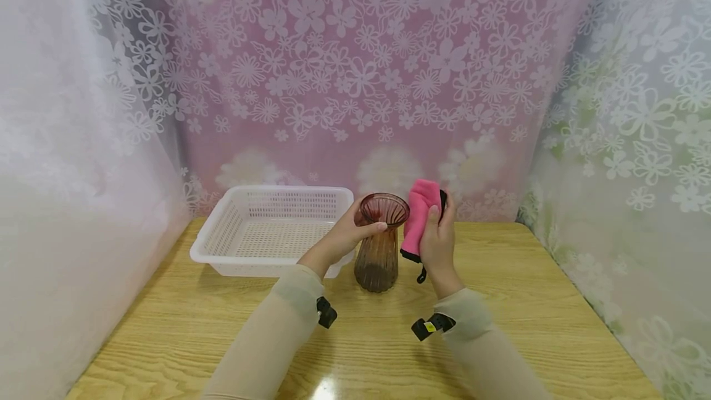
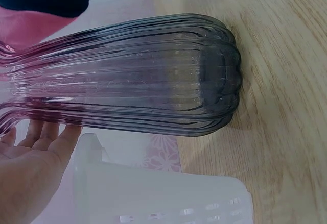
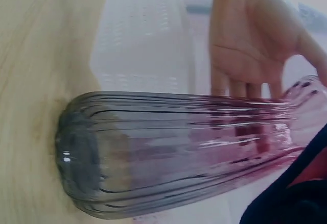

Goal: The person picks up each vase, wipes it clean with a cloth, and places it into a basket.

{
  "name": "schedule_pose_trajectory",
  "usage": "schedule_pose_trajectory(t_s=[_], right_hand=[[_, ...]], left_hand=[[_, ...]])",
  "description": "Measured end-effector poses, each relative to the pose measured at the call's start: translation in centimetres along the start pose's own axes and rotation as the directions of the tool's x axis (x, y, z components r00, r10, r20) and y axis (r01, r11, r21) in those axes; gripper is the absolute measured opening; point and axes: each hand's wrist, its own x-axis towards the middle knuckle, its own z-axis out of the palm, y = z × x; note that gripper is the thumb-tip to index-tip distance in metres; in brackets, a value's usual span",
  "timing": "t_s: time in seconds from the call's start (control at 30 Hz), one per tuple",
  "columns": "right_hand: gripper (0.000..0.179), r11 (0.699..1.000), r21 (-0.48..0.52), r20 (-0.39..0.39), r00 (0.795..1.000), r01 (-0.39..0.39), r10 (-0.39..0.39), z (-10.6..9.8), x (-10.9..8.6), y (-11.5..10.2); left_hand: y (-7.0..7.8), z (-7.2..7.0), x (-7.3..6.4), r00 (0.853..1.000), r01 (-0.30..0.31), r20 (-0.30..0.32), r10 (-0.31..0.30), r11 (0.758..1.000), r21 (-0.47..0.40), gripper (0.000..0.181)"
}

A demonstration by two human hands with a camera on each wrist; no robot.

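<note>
A ribbed glass vase (image 1: 378,263), purplish at its flared mouth and smoky grey at its thick base, is upright at the table's middle. My left hand (image 1: 349,232) holds it near the neck, thumb over the front of the rim and fingers behind. In the right wrist view those fingers show through the glass. To the right of the vase, my right hand (image 1: 440,244) grips a folded pink cloth (image 1: 420,215) with black edging and a small black loop. The cloth is close beside the vase's mouth; whether they touch I cannot tell.
A white plastic basket (image 1: 244,260) with slotted walls stands at the back left, just beside the vase and behind my left forearm. The wooden table (image 1: 355,350) has floral curtains (image 1: 361,79) behind it and along both sides.
</note>
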Motion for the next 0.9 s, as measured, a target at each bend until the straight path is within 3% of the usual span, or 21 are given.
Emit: schedule_pose_trajectory(t_s=[0.1, 0.4, 0.7, 0.9], right_hand=[[0.054, 1.000, 0.019, -0.034, 0.999, 0.012, -0.011, 0.7, -0.4, 0.4], [0.056, 0.994, 0.099, -0.040, 0.999, 0.040, -0.036, 3.0, -1.4, 0.4], [0.055, 0.991, 0.090, -0.102, 0.991, 0.096, -0.087, 4.3, -1.4, 1.3], [0.052, 0.992, 0.099, -0.096, 0.993, 0.079, -0.069, 4.5, -1.3, 2.0]], left_hand=[[0.1, 0.0, -0.1, 1.000, 0.003, 0.002, -0.003, 1.000, 0.007, 0.077], [0.0, 0.0, -0.1, 1.000, -0.008, -0.012, 0.008, 1.000, 0.001, 0.073], [-0.1, 0.0, 0.0, 1.000, -0.016, 0.003, 0.016, 1.000, 0.004, 0.076], [-0.3, -0.1, 0.1, 1.000, -0.016, 0.012, 0.016, 1.000, -0.006, 0.075]])
